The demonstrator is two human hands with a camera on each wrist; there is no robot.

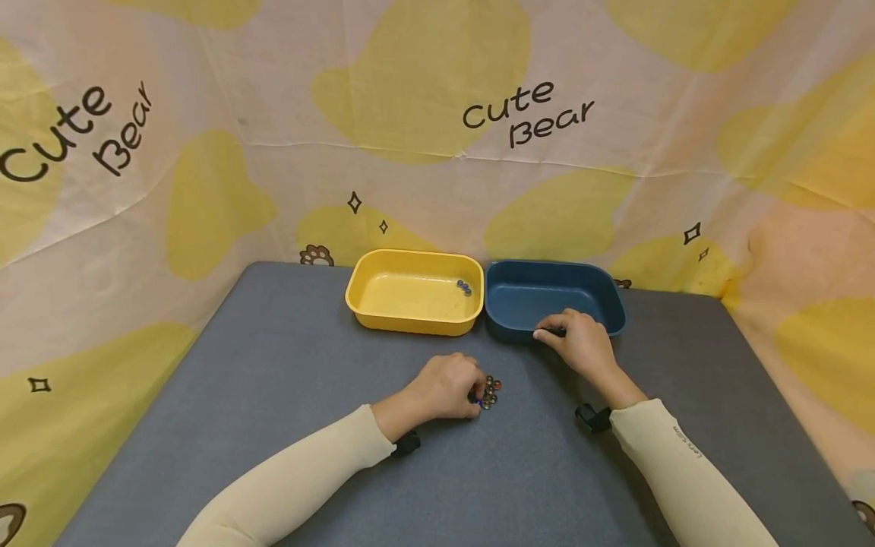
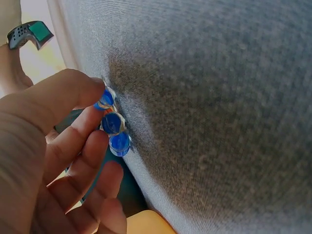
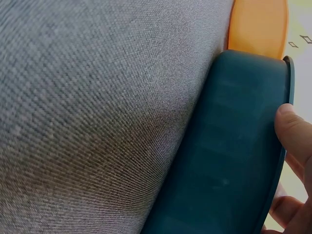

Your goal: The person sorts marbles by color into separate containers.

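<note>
My left hand [image 1: 446, 386] is low over the table at a small cluster of glass marbles [image 1: 490, 391]. In the left wrist view its thumb and forefinger pinch a blue marble [image 2: 105, 100], with two more blue marbles beside it, right by the fingertips. Other marbles of the cluster look clear-brown or reddish. My right hand [image 1: 581, 342] grips the near rim of the dark blue bin [image 1: 514, 296]. Seen from the right wrist, the thumb [image 3: 293, 127] presses the outside of the rim while the other fingers are mostly hidden behind it.
A yellow bin [image 1: 396, 315] stands directly left of the blue one, with a few small blue marbles [image 1: 464, 288] at its right side. Both bins sit at the back of the grey table [image 1: 287, 349], close to a patterned cloth backdrop [image 1: 410, 182].
</note>
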